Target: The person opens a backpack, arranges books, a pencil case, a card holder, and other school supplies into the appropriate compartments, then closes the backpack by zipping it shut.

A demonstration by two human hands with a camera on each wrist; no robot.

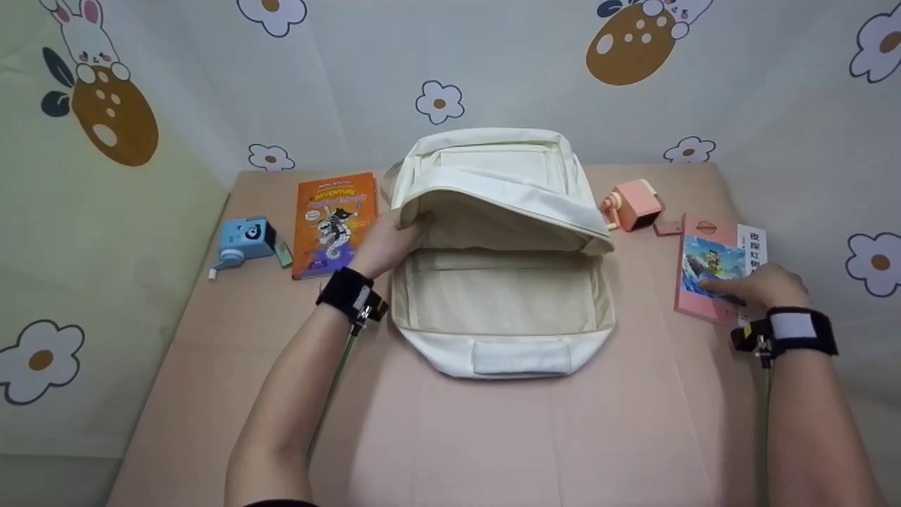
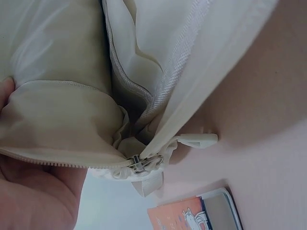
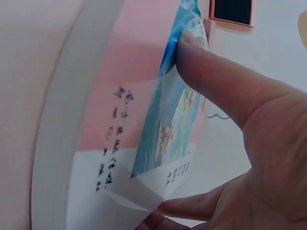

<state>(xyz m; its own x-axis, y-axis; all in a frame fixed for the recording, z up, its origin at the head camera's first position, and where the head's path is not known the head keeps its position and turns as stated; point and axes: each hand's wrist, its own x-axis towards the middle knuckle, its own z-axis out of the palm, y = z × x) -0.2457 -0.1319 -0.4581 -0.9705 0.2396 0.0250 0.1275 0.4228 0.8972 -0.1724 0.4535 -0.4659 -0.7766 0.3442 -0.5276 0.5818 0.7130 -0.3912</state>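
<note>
A cream backpack (image 1: 521,359) lies unzipped in the middle of the table, its inside showing. My left hand (image 1: 391,243) grips the raised flap at its left edge; in the left wrist view the thumb (image 2: 5,91) lies on the lining and the fingers are beneath the zipper (image 2: 62,164). At the right, my right hand (image 1: 771,285) holds a pink and white book (image 1: 711,267) by its right side. The thumb (image 3: 211,72) presses on the cover picture, and the other fingers are at the book's edge, partly hidden.
Left of the backpack lie an orange book (image 1: 334,218), a blue pencil sharpener with a crank (image 1: 246,239) and a small green block (image 1: 284,254). Behind the pink book are a pink crank sharpener (image 1: 637,204) and a small pink block (image 1: 667,229). A patterned cloth (image 1: 507,63) hangs behind the table.
</note>
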